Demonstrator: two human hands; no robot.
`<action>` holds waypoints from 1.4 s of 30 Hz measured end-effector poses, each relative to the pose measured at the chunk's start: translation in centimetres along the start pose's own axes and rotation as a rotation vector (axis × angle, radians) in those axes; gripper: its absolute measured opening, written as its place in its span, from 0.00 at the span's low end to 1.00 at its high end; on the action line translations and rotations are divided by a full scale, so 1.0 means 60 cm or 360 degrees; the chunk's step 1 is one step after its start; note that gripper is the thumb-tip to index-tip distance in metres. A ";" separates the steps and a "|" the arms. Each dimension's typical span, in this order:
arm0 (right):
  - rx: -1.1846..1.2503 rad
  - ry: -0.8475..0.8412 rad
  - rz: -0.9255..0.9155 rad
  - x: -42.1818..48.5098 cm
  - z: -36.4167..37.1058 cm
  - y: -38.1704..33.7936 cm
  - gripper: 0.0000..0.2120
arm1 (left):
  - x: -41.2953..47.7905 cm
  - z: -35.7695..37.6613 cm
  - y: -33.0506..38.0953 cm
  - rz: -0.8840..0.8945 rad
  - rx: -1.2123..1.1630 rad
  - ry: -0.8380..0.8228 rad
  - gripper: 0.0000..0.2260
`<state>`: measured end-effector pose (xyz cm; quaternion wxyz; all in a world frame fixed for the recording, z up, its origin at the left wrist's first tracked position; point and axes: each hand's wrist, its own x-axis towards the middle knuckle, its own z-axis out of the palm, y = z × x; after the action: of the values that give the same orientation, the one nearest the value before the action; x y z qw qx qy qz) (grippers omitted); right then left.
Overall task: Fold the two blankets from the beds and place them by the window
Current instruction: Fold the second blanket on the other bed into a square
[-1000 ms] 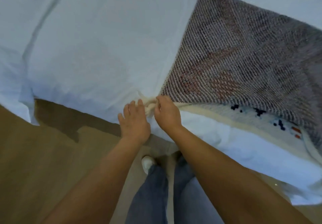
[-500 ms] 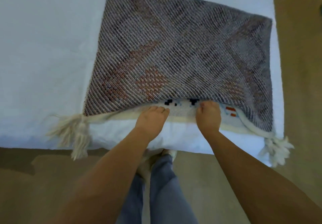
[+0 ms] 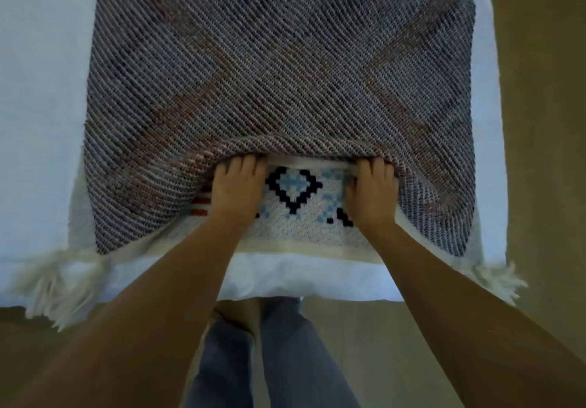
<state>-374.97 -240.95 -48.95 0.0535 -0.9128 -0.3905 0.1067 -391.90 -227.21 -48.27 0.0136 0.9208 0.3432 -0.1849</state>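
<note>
A woven blanket (image 3: pixel 279 68) lies folded on the white bed (image 3: pixel 41 122), its grey-purple underside up. Its near edge is lifted and curled back, showing the cream patterned face (image 3: pixel 298 217) with a dark blue diamond. My left hand (image 3: pixel 236 192) and my right hand (image 3: pixel 372 193) rest on the cream layer with their fingertips tucked under the raised edge, gripping it. White tassels hang at the near left corner (image 3: pixel 54 287) and the near right corner (image 3: pixel 498 280). Only this one blanket is in view.
Tan carpet floor (image 3: pixel 545 122) runs along the bed's right side and in front of it. My legs in blue jeans (image 3: pixel 279 353) stand against the bed's near edge (image 3: pixel 285 284).
A second ago both hands pinched the blanket's left tasselled corner. They then moved to the middle of the near edge and have now lifted and rolled that edge away from me.
</note>
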 end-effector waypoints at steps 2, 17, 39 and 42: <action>-0.0048 -0.0103 -0.0053 0.012 0.004 0.015 0.12 | 0.007 0.006 -0.007 -0.0098 -0.0018 -0.0085 0.20; -0.0130 -0.0311 -0.0339 -0.052 -0.015 0.055 0.09 | -0.038 0.020 -0.109 -0.0467 0.0471 -0.0309 0.15; -0.0250 -0.0232 -0.0112 -0.188 0.001 0.016 0.13 | -0.120 0.045 -0.070 -0.0177 0.0066 0.0143 0.10; -0.0254 -0.0242 -0.0100 -0.184 0.006 0.017 0.11 | -0.103 0.047 -0.068 -0.0212 0.0020 0.0152 0.12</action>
<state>-381.73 -249.63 -47.77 -0.0459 -0.8907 -0.4293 0.1424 -399.76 -228.37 -48.31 -0.0210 0.9037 0.4028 -0.1434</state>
